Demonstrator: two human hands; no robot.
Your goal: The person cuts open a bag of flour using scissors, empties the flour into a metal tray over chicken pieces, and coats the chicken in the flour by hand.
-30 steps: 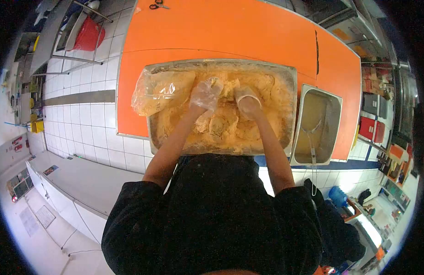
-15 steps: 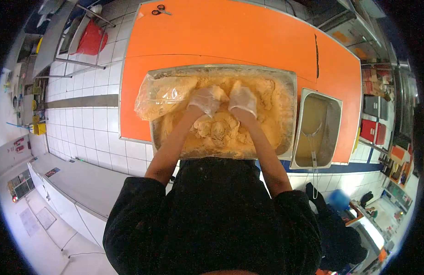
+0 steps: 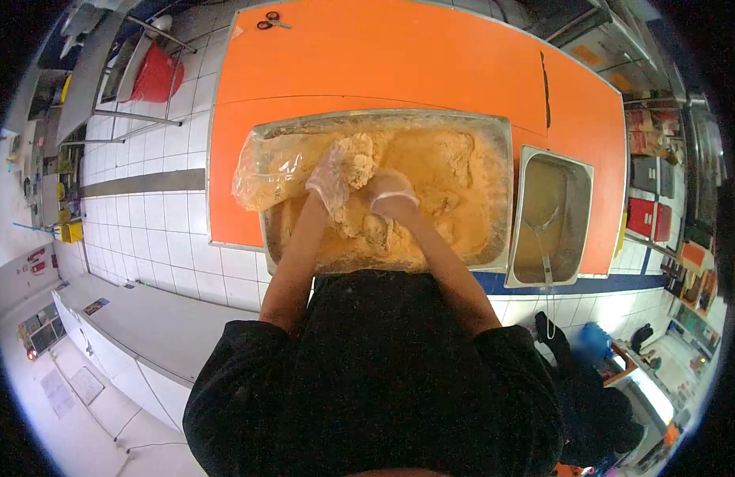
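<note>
A large metal tray (image 3: pixel 504 191) holds orange-yellow flour with several coated lumps in it. My left hand (image 3: pixel 331 176), in a clear plastic glove, is closed on a crumbly coated piece (image 3: pixel 359 161) at the tray's upper middle. Just right of it, my right hand (image 3: pixel 393 191), gloved too, reaches down at the flour; its fingers are hidden from view. Other coated lumps (image 3: pixel 375 230) lie below my hands. A clear plastic bag (image 3: pixel 276 168) with flour in it rests over the tray's left end.
The tray stands on an orange table (image 3: pixel 383 56) with black-handled scissors (image 3: pixel 273 21) at its far left. Right of the tray is a metal pan (image 3: pixel 553 215) of cloudy liquid with a long-handled strainer (image 3: pixel 545 254). A person in dark clothes (image 3: pixel 594 413) is at the lower right.
Both hands have shifted left. A coated piece now shows raised at my left hand, and my right hand has moved lower, leaving smoother flour where the hands were.
</note>
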